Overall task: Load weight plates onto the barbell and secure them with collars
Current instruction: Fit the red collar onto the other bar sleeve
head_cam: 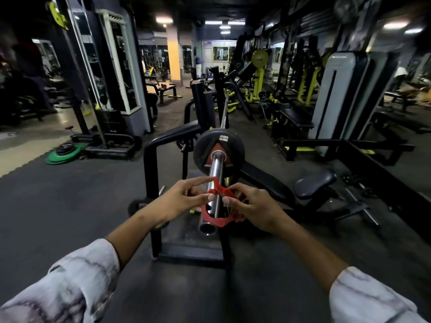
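A chrome barbell sleeve (215, 169) points toward me from the bench rack, its open end near the bottom. One black weight plate (219, 149) with a red hub sits far up the sleeve. A red collar (215, 206) rings the sleeve close to its end, well apart from the plate. My left hand (184, 198) grips the collar's left side, index finger stretched over its top. My right hand (251, 205) pinches the collar's right side. The collar's far half is hidden by my fingers.
The black bench rack frame (151, 173) stands under the sleeve, with its padded seat (313, 183) to the right. Green and black plates (64, 153) lie stacked on the floor at left. Yellow-and-black machines line the right wall. Rubber floor spreads around my feet.
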